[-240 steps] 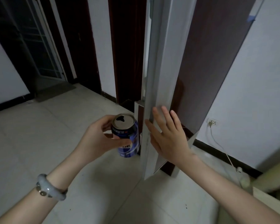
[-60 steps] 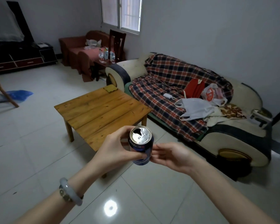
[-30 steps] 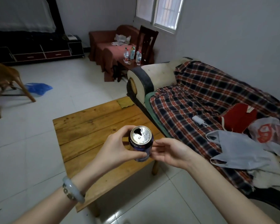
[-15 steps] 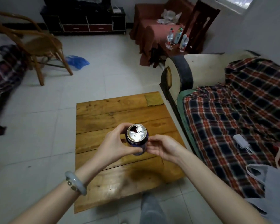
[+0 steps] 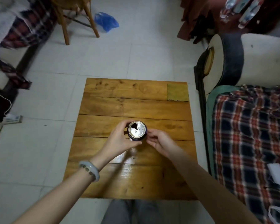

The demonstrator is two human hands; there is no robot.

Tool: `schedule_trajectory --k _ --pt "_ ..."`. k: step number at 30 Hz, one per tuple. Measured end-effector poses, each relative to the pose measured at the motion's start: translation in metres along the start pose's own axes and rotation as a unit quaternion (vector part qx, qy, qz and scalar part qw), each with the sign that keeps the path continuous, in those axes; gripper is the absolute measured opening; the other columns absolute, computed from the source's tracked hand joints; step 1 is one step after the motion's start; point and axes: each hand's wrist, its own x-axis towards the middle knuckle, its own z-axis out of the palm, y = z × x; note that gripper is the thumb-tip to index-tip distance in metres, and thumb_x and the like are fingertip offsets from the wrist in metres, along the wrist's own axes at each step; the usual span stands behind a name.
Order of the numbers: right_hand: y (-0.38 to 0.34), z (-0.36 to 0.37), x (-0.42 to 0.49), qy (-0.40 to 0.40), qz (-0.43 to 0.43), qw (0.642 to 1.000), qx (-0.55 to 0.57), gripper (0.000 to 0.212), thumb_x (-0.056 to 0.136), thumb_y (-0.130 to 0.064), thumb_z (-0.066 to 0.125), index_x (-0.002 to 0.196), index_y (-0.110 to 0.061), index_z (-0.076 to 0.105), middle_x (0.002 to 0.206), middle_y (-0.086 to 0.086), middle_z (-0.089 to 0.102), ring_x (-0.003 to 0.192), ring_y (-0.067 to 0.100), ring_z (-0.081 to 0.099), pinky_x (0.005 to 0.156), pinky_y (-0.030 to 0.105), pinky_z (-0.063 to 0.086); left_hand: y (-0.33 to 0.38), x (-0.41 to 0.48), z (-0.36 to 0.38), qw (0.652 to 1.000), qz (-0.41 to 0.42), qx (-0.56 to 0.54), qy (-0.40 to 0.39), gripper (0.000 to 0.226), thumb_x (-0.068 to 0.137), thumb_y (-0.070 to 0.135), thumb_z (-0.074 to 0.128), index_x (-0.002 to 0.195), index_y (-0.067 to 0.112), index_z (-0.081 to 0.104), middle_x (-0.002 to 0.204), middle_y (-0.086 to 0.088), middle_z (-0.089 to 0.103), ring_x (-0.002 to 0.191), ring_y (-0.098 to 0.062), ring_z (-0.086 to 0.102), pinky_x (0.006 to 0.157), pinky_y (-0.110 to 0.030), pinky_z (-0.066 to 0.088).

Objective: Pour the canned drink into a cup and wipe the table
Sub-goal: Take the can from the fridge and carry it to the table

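Now opened can upright above wooden table center, left hand wrapped around it, right hand fingertips touching its side; yellow cloth at table's far right corner.

Dim, soft indoor light; glare streaks the table, while the wide-angle edges bend and blur.

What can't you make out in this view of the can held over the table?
- Head view: how much drink is in the can; the opening shows only darkness.
- Whether the can rests on the table; the left hand and right hand cover its base.
- The can's label: hidden by fingers.
- The bottles at the top right: blurred and cut by the edge.
- A cup: none in view.
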Motion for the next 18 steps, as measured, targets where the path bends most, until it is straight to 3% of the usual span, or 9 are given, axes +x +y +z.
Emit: schedule_trajectory --k 3,6,9,12,14,18 --pt "0.010 -0.010 0.036 0.005 0.019 1.000 -0.001 0.044 0.089 0.013 0.033 0.130 0.004 0.045 0.138 0.019 0.046 0.102 0.021 0.053 0.096 0.033 0.041 -0.034 0.018 0.020 1.000 -0.024 0.010 -0.002 0.075 0.056 0.025 0.088 0.119 0.028 0.048 0.117 0.009 0.057 0.107 -0.005 0.055 0.094 -0.032 0.048" --pt "0.024 -0.019 0.067 0.004 0.009 0.998 -0.056 0.042 0.090 0.014 0.034 0.131 0.007 0.043 0.142 0.020 0.041 0.124 0.028 0.046 0.103 0.033 0.038 -0.070 0.032 0.039 0.999 -0.048 0.008 -0.004 0.074 0.057 0.029 0.088 0.119 0.030 0.046 0.116 0.011 0.056 0.108 -0.003 0.054 0.095 -0.028 0.046" --pt "0.039 -0.027 0.094 0.001 0.027 0.997 -0.076 0.042 0.092 0.006 0.038 0.133 0.003 0.044 0.139 0.020 0.043 0.114 0.020 0.047 0.087 0.020 0.047 -0.102 0.043 0.055 0.998 -0.065 -0.001 -0.012 0.075 0.058 0.024 0.088 0.119 0.029 0.044 0.116 0.012 0.055 0.108 -0.003 0.053 0.098 -0.024 0.043" --pt "0.051 -0.030 0.114 -0.011 0.059 0.995 -0.081 0.044 0.091 0.009 0.037 0.134 0.002 0.043 0.121 0.008 0.047 0.094 0.007 0.053 0.067 0.009 0.047 -0.128 0.049 0.068 0.996 -0.082 -0.003 -0.017 0.077 0.060 0.019 0.088 0.123 0.023 0.044 0.118 0.010 0.051 0.110 -0.004 0.050 0.096 -0.012 0.036" --pt "0.060 -0.029 0.126 -0.007 0.055 0.995 -0.079 0.041 0.089 0.012 0.037 0.126 0.000 0.050 0.109 0.003 0.053 0.084 0.000 0.052 0.062 0.007 0.046 -0.144 0.051 0.072 0.996 -0.083 0.008 -0.017 0.077 0.060 0.020 0.089 0.123 0.020 0.045 0.115 0.011 0.050 0.109 -0.004 0.049 0.093 -0.006 0.033" --pt "0.075 -0.025 0.147 0.005 0.073 0.995 -0.071 0.038 0.085 0.014 0.037 0.106 -0.008 0.059 0.094 -0.001 0.060 0.086 0.006 0.056 0.069 0.016 0.047 -0.167 0.056 0.077 0.996 -0.083 0.020 -0.024 0.076 0.059 0.022 0.089 0.122 0.021 0.045 0.115 0.009 0.051 0.109 -0.006 0.051 0.095 -0.017 0.040"
